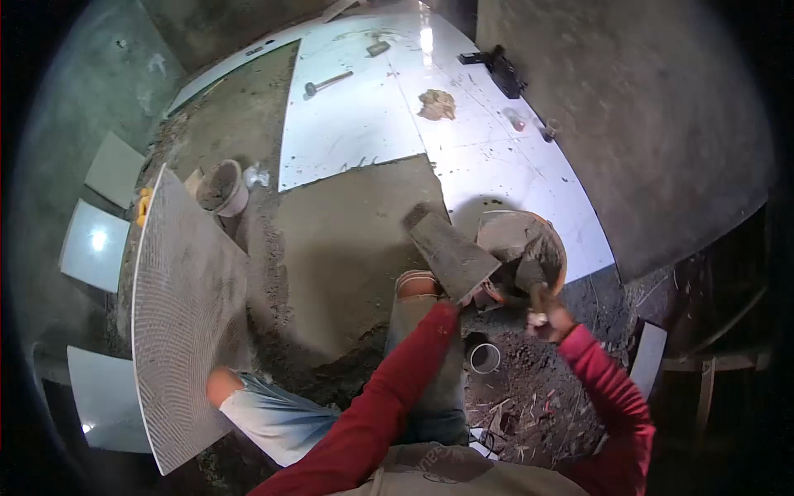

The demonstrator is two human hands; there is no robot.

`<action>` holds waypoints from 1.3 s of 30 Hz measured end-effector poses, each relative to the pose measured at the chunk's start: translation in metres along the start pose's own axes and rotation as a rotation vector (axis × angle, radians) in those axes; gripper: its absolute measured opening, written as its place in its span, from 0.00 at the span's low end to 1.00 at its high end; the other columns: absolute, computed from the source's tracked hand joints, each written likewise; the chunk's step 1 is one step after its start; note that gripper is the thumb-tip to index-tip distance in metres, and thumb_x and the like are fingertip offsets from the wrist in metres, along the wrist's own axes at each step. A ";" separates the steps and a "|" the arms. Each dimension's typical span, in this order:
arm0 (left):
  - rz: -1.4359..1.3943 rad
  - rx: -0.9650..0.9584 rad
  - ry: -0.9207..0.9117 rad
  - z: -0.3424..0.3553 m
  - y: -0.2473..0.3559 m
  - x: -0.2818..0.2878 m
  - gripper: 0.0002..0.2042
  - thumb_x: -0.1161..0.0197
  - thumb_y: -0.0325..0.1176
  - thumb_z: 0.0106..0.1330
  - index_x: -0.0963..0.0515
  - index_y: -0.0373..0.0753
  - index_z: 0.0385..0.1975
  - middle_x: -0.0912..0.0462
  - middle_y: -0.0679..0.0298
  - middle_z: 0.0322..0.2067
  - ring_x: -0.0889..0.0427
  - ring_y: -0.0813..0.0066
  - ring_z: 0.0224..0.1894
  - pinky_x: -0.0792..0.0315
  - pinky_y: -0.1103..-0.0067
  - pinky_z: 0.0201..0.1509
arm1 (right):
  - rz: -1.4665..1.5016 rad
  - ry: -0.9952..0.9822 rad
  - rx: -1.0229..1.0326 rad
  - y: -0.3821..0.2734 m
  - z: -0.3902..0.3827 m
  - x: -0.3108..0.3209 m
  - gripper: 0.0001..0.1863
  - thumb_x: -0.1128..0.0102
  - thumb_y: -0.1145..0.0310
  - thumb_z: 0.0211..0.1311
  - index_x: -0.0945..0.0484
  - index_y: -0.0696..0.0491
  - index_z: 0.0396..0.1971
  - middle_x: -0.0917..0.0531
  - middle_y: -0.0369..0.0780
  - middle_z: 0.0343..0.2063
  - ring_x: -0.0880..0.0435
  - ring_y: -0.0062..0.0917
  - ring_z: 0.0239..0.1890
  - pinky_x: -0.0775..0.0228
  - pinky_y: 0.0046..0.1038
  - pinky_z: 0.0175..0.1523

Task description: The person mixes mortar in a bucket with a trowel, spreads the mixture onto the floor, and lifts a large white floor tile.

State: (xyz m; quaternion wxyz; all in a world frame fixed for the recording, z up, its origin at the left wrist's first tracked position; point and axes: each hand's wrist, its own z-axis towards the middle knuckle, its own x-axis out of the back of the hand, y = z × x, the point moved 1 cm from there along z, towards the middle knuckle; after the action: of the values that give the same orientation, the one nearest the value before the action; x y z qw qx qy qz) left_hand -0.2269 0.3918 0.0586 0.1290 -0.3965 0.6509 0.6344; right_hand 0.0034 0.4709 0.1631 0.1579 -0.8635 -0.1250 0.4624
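Over the mortar bucket (562,269) at the centre right, my right hand (550,318) grips the handle of a pointed trowel (532,271). The trowel's blade dips into the grey mortar (513,236) inside. Beside the bucket's near left side, my left hand (490,296) is closed on a long flat trowel (451,252) smeared with mortar. Most of its fingers are hidden behind the blade. A large tile (178,322) with combed mortar ridges on its back stands on edge at the left, touching my bent left knee. A smoothed grey mortar bed (351,248) lies in front of me.
White tiles (339,124) cover the far floor, bearing a rubber mallet (329,83), a crumpled cloth (437,105) and a float (378,49). A second bucket (230,188) stands behind the upright tile. Near my knee sits a white cup (485,357). Walls rise on both sides.
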 end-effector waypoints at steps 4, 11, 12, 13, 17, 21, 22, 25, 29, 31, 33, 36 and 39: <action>0.497 -0.166 0.023 0.007 0.001 0.020 0.24 0.54 0.46 0.73 0.35 0.40 0.63 0.27 0.61 0.57 0.26 0.70 0.56 0.31 0.72 0.61 | -0.455 0.417 -0.130 -0.047 -0.042 -0.023 0.20 0.49 0.46 0.67 0.31 0.48 0.45 0.28 0.33 0.16 0.26 0.20 0.15 0.28 0.38 0.28; -0.105 0.037 0.013 0.044 0.028 -0.022 0.22 0.49 0.48 0.71 0.26 0.36 0.54 0.20 0.63 0.50 0.21 0.70 0.51 0.28 0.71 0.57 | -2.774 0.575 0.112 -0.081 -0.083 -0.075 0.24 0.58 0.63 0.65 0.34 0.51 0.61 0.19 0.48 0.33 0.19 0.39 0.35 0.27 0.41 0.41; -0.023 0.117 0.143 0.046 0.037 -0.045 0.20 0.47 0.46 0.70 0.24 0.35 0.49 0.18 0.61 0.44 0.18 0.69 0.45 0.24 0.72 0.50 | -2.957 0.564 0.275 -0.086 -0.085 -0.060 0.24 0.58 0.64 0.66 0.35 0.52 0.61 0.20 0.49 0.37 0.19 0.41 0.37 0.27 0.40 0.42; 0.072 0.053 0.150 0.043 0.050 -0.078 0.19 0.45 0.44 0.69 0.22 0.33 0.46 0.17 0.61 0.40 0.17 0.71 0.39 0.23 0.73 0.43 | -2.946 0.666 0.239 -0.087 -0.092 -0.061 0.23 0.57 0.64 0.66 0.37 0.53 0.60 0.22 0.51 0.42 0.20 0.43 0.40 0.26 0.38 0.41; 0.308 0.111 0.010 0.033 0.075 -0.096 0.19 0.46 0.43 0.70 0.23 0.32 0.47 0.17 0.59 0.40 0.17 0.69 0.40 0.23 0.71 0.44 | -2.924 0.873 0.198 -0.081 -0.081 -0.054 0.22 0.57 0.63 0.67 0.38 0.53 0.59 0.23 0.52 0.44 0.18 0.45 0.39 0.25 0.37 0.39; 0.391 0.081 -0.034 0.019 0.075 -0.115 0.18 0.44 0.40 0.68 0.22 0.30 0.45 0.17 0.61 0.38 0.18 0.72 0.37 0.24 0.75 0.41 | -2.502 0.915 0.049 -0.058 -0.066 0.010 0.23 0.55 0.63 0.66 0.38 0.54 0.59 0.21 0.51 0.45 0.16 0.38 0.36 0.24 0.36 0.33; 0.387 0.106 -0.017 0.014 0.071 -0.110 0.18 0.44 0.40 0.68 0.22 0.30 0.45 0.17 0.61 0.38 0.18 0.72 0.37 0.24 0.75 0.41 | -2.564 0.907 0.164 -0.041 -0.062 0.019 0.22 0.54 0.64 0.65 0.36 0.56 0.57 0.19 0.51 0.45 0.16 0.35 0.35 0.24 0.36 0.29; 0.391 0.041 -0.121 0.016 0.066 -0.102 0.17 0.43 0.39 0.66 0.22 0.29 0.43 0.17 0.63 0.36 0.19 0.75 0.35 0.25 0.76 0.41 | -2.842 0.997 0.816 -0.002 -0.061 0.034 0.25 0.50 0.51 0.67 0.32 0.60 0.50 0.22 0.46 0.21 0.18 0.38 0.25 0.25 0.38 0.25; 0.634 -0.043 -0.104 0.007 0.069 -0.106 0.16 0.41 0.38 0.65 0.21 0.29 0.41 0.17 0.63 0.34 0.21 0.77 0.34 0.25 0.75 0.40 | -2.385 0.805 0.262 0.006 -0.055 0.006 0.27 0.50 0.50 0.67 0.29 0.63 0.46 0.21 0.50 0.23 0.18 0.46 0.28 0.26 0.47 0.33; 0.604 -0.109 -0.110 0.003 0.072 -0.121 0.16 0.41 0.38 0.65 0.20 0.29 0.40 0.17 0.63 0.33 0.21 0.78 0.33 0.25 0.75 0.39 | -2.259 0.719 0.186 0.002 -0.058 0.017 0.27 0.51 0.50 0.67 0.30 0.62 0.47 0.20 0.54 0.27 0.18 0.49 0.31 0.26 0.48 0.36; 0.568 -0.109 -0.111 0.005 0.068 -0.127 0.16 0.40 0.38 0.65 0.20 0.29 0.40 0.17 0.64 0.33 0.21 0.79 0.32 0.25 0.76 0.38 | -2.138 0.623 0.120 -0.006 -0.065 0.026 0.26 0.53 0.49 0.68 0.30 0.61 0.47 0.20 0.57 0.31 0.18 0.51 0.34 0.26 0.49 0.39; 0.642 -0.058 -0.063 0.009 0.060 -0.109 0.16 0.38 0.37 0.61 0.19 0.31 0.41 0.15 0.63 0.35 0.19 0.76 0.36 0.24 0.75 0.43 | -2.244 0.238 0.073 0.001 -0.062 0.017 0.24 0.55 0.49 0.69 0.29 0.58 0.47 0.20 0.60 0.39 0.20 0.54 0.40 0.27 0.48 0.46; 0.634 -0.138 -0.061 0.031 0.049 -0.081 0.16 0.37 0.35 0.58 0.18 0.33 0.42 0.14 0.59 0.37 0.17 0.71 0.38 0.24 0.73 0.46 | -1.852 0.329 -0.156 0.013 -0.040 0.008 0.21 0.56 0.52 0.69 0.26 0.55 0.45 0.18 0.54 0.36 0.17 0.46 0.39 0.27 0.48 0.44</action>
State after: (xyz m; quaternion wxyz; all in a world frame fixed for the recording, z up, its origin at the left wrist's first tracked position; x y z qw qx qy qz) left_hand -0.2176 0.4438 0.1435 -0.0828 -0.1627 0.6933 0.6971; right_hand 0.0419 0.4554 0.1724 0.4201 -0.4834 -0.7679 0.0155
